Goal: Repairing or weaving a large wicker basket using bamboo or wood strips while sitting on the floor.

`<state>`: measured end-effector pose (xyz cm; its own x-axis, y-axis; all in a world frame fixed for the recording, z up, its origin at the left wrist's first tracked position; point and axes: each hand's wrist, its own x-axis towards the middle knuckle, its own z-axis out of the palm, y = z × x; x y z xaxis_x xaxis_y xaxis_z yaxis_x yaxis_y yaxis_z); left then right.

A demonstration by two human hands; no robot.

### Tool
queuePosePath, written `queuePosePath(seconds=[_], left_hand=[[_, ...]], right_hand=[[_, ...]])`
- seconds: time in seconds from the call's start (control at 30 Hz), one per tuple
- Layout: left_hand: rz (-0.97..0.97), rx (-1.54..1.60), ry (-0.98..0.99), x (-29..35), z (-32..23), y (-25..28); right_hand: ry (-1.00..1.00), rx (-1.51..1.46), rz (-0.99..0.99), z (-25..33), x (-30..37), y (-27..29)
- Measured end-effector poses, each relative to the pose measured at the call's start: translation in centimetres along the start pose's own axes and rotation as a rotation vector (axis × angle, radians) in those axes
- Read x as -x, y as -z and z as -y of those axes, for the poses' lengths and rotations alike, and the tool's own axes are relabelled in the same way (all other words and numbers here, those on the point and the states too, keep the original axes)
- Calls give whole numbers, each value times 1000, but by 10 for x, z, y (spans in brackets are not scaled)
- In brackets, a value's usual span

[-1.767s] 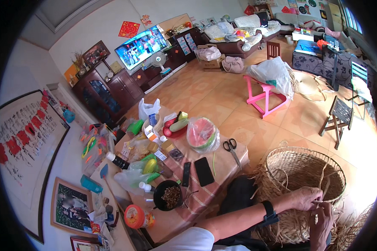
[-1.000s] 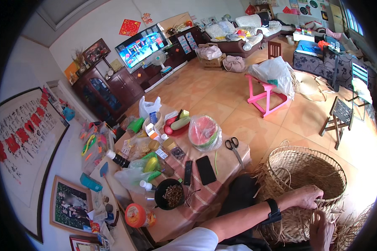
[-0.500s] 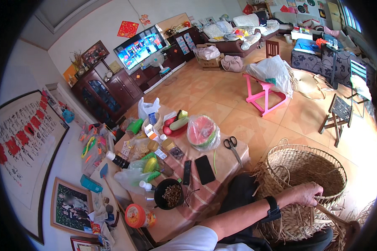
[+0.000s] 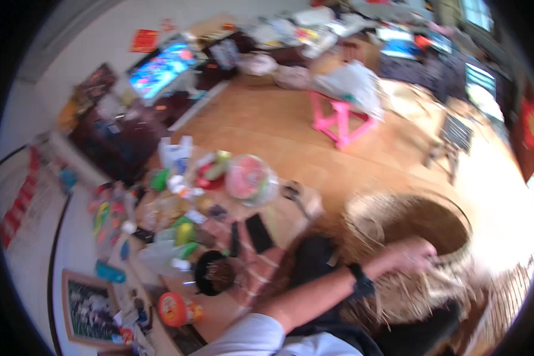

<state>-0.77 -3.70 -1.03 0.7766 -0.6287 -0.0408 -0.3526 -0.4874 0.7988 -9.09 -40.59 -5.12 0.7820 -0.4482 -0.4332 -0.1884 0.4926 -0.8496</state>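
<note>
A large round woven basket of straw-coloured plant strands rests by my dark-trousered legs at the lower right, its mouth tilted up. My left hand, with a black watch at the wrist, reaches across to the basket's near right rim. Its fingers look closed on the rim, though motion smears them. Loose ends of the strands stick out below the hand. I cannot make out my right hand in the blur at the lower right.
A cloth-covered table on the left bears a wrapped cut watermelon, scissors, a phone, a black bowl and several jars. Beyond stand a pink stool under a white bag and a folding stool.
The whole view has swung to the right and blurred. My left hand stays at the basket's rim. A brown shape holding a strand at the lower right no longer shows clearly.
</note>
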Motion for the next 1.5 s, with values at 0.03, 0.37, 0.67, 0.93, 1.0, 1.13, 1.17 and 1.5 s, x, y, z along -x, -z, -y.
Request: queuePosePath(seconds=[0.03, 0.37, 0.67, 0.93, 1.0, 1.13, 1.17, 1.5], left_hand=[[-16, 61, -43, -3, -5, -2], [163, 246, 95, -1, -4, 12], [172, 237, 99, 0, -9, 14], [197, 207, 83, -1, -11, 20], [221, 205, 92, -2, -16, 22], [156, 225, -5, -6, -7, 11], [156, 195, 19, -5, -11, 12], [-49, -55, 169, -12, -20, -11]], right_hand=[[497, 163, 132, -25, -19, 64], [914, 1311, 565, -30, 121, -131], [843, 1277, 637, -52, 138, -123], [1347, 1584, 673, 8, 135, -152], [1240, 1527, 731, 21, 103, -155], [1273, 1465, 627, -3, 82, -149], [1241, 1482, 583, -8, 82, -150], [1076, 1592, 435, 0, 118, -148]])
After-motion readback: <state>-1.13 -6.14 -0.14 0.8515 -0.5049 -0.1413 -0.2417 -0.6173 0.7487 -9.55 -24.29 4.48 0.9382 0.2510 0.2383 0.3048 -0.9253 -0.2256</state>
